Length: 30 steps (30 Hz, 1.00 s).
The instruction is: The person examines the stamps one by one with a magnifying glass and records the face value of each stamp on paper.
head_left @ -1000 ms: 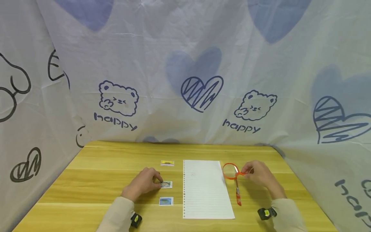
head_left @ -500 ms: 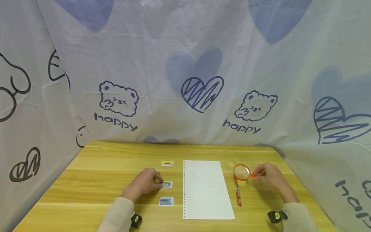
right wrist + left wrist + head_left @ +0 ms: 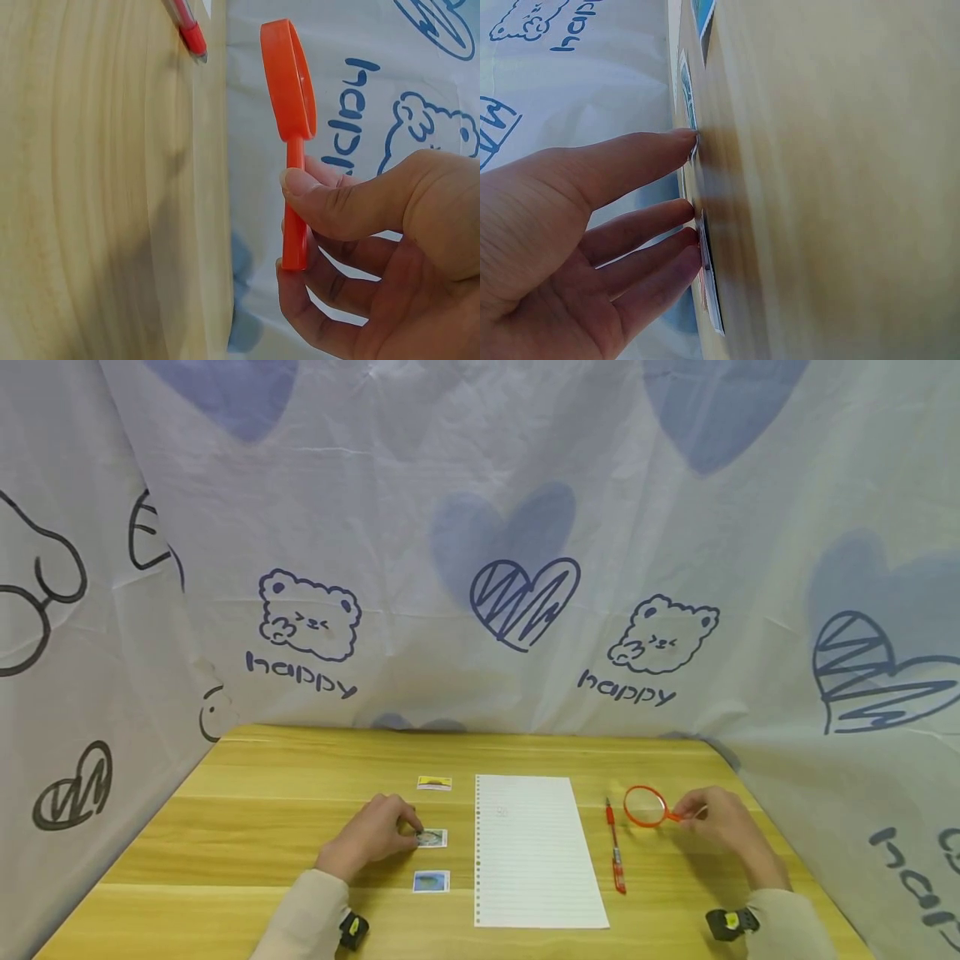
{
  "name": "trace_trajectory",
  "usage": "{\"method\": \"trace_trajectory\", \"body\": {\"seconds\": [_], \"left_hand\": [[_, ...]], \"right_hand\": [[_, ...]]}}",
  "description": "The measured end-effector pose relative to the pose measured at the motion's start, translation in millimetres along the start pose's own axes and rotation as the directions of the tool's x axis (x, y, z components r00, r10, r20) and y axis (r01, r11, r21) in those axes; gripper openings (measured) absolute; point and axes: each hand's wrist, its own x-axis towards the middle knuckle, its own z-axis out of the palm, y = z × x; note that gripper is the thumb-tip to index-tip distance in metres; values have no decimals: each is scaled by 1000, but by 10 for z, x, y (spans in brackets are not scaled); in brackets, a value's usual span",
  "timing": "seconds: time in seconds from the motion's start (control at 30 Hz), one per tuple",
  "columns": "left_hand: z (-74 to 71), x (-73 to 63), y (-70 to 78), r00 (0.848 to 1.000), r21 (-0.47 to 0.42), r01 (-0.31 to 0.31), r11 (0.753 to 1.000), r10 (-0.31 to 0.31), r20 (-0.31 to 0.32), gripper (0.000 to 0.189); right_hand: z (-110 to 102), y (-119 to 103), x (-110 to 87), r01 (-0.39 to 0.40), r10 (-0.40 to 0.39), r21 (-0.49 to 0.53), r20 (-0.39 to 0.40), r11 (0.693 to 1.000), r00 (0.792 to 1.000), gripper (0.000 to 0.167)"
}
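Observation:
My right hand [image 3: 723,822] pinches the handle of an orange magnifying glass [image 3: 646,807], thumb on one side and fingers on the other. In the right wrist view its round frame [image 3: 279,82] tilts away above the table, with a shadow on the wood. My left hand [image 3: 371,835] rests at the left end of the middle stamp [image 3: 432,838], a greenish one with a white border. The left wrist view shows the thumb [image 3: 649,154] at that stamp's edge, fingers extended and touching down near another stamp [image 3: 711,277].
A yellow stamp [image 3: 434,783] lies behind the middle one, a blue stamp [image 3: 431,882] in front. Right of them is a lined sheet of paper [image 3: 532,860] with a faint mark. A red pen [image 3: 616,847] lies between paper and magnifying glass. A printed curtain [image 3: 465,693] hangs behind the table.
My right hand has moved right with the magnifying glass, from over the pen and the paper's edge to beyond the pen, which now shows whole. The left hand has kept its place.

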Motion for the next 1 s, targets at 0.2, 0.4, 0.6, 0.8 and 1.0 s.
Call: {"method": "trace_trajectory", "body": {"seconds": [0.2, 0.4, 0.6, 0.8, 1.0], "left_hand": [[16, 5, -19, 1000, -2, -15, 1000, 15, -5, 12], [12, 2, -14, 1000, 3, -14, 1000, 14, -7, 12], [6, 4, 0, 1000, 10, -17, 1000, 17, -6, 13], [-8, 5, 14, 1000, 7, -20, 1000, 20, -3, 13], [-4, 16, 3, 1000, 0, -10, 1000, 10, -1, 13]], "right_hand": [[-6, 95, -26, 3, -3, 6, -7, 1000, 1000, 9], [-15, 195, -37, -25, 25, 9, -9, 1000, 1000, 9], [-28, 240, -59, -64, 64, -3, -11, 998, 998, 8], [-32, 271, -90, -59, 59, -5, -27, 998, 998, 7], [-55, 311, -102, -65, 65, 1, -28, 998, 998, 8]]}}
